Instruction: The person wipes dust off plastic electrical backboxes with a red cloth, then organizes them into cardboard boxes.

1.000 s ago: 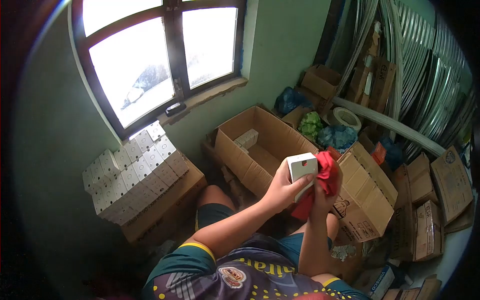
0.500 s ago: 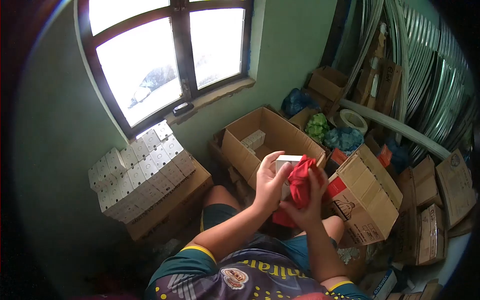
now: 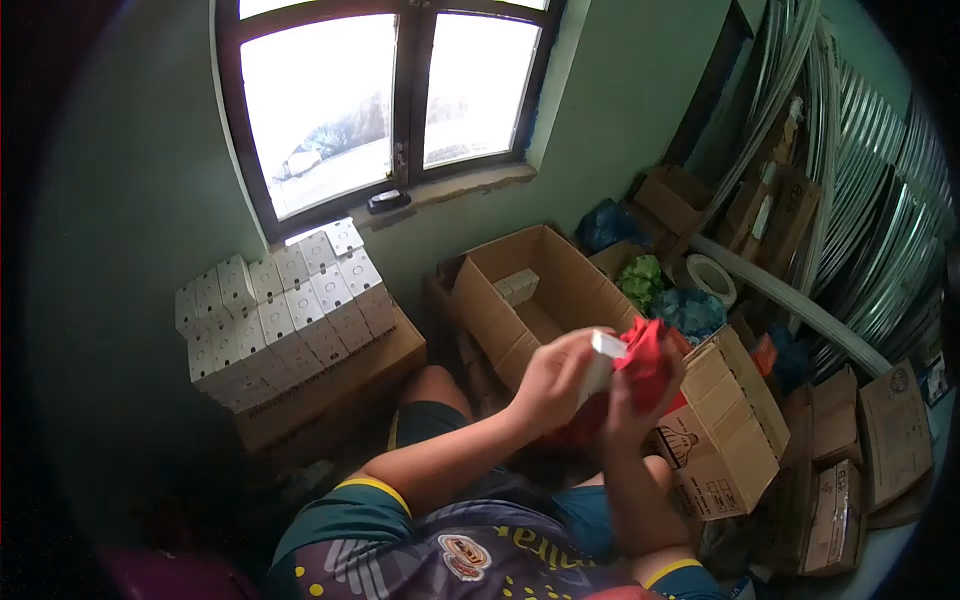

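My left hand (image 3: 556, 384) grips a small white box (image 3: 598, 372), held upright in front of my lap. Against the box's right side, my right hand (image 3: 638, 398) is closed around a crumpled red cloth (image 3: 650, 350). Part of the cloth hangs below, between my hands. Slight motion blur covers the fingers and the cloth. Beyond my hands stands an open cardboard carton (image 3: 545, 240) with a few small white boxes (image 3: 516, 287) in its far left corner.
Stacked white boxes (image 3: 300, 300) sit on a closed carton (image 3: 330, 390) at the left, under the window (image 3: 330, 120). An open-flapped carton (image 3: 715, 470) stands at my right. Further right are more cartons (image 3: 835, 515), blue bags (image 3: 690, 312), a tape roll (image 3: 711, 280) and metal strips (image 3: 860, 180).
The white box has turned so that a narrow side faces up. The red cloth and my right hand have shifted slightly right, and the camera view has turned a little.
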